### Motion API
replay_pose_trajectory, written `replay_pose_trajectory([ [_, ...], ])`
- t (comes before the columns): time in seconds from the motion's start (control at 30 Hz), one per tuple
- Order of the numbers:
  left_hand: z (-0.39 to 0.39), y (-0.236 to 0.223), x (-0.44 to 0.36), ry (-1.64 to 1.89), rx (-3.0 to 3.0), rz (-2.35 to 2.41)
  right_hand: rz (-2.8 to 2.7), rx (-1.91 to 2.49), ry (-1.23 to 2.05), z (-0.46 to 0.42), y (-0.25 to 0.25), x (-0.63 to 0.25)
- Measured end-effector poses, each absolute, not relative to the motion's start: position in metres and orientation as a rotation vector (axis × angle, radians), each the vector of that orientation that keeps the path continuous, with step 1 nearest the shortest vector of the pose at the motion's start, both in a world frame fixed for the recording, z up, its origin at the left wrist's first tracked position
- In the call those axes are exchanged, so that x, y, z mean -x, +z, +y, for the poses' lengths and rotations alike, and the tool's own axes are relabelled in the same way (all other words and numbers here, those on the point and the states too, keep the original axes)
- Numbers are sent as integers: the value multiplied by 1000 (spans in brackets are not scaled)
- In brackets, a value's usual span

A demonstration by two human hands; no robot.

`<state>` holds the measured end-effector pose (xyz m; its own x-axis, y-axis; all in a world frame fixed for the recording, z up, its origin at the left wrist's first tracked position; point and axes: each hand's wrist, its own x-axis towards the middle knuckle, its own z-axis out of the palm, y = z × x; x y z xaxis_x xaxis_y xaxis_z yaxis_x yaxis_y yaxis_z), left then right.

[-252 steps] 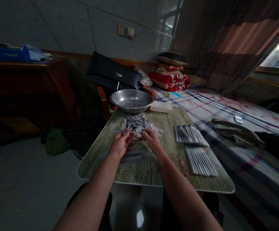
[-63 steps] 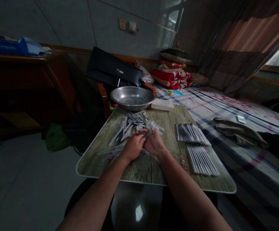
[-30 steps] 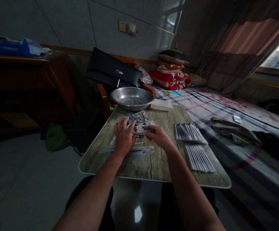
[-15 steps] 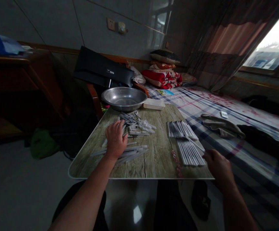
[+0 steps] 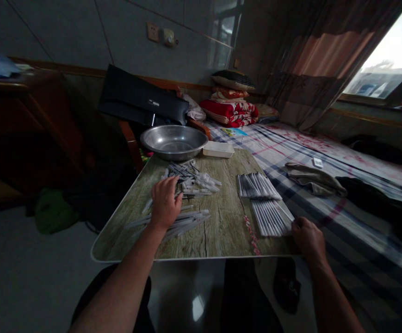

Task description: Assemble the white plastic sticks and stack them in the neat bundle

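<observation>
Head view: slim plastic tubes (image 5: 194,178) lie loose at far centre of the wood-print tabletop (image 5: 225,222); I judge them light, stiff, best pinched mid-shaft. Palm-down left hand (image 5: 165,203) sits over the nearer tubes, hold unclear. Curled right hand (image 5: 308,240) is just beside the packed white rows (image 5: 268,217), near right; grip unclear.
</observation>
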<state>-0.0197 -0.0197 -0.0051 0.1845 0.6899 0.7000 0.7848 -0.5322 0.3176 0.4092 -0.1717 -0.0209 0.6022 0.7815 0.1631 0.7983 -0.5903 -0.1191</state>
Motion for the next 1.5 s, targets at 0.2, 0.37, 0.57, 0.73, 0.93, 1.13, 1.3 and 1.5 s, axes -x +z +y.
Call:
replay_pose_trajectory([
  [0.2,-19,-2,21,-1290,2333,-1480,-1386,2563,-102,-177,-27,-413],
  [0.37,-17,-2,24,-1335,2315,-1494,-1389,2478,-72,-179,-29,-417],
  [0.57,-15,-3,26,-1376,2294,-1514,-1357,2444,71,-181,-25,-418],
  [0.73,-12,0,31,-1504,2221,-1566,-1344,2357,-171,-178,-9,-403],
  [0.93,-5,1,40,-1795,2046,-1705,-1631,1931,19,-133,30,-311],
  [1.13,0,0,44,-1920,1959,-1802,-2209,1627,273,-68,38,-199],
  [1.3,2,1,47,-1951,1882,-1811,-2290,1743,220,-13,18,-161],
  [1.5,2,-1,48,-1960,1873,-1789,-2067,1747,107,10,-9,-158],
])
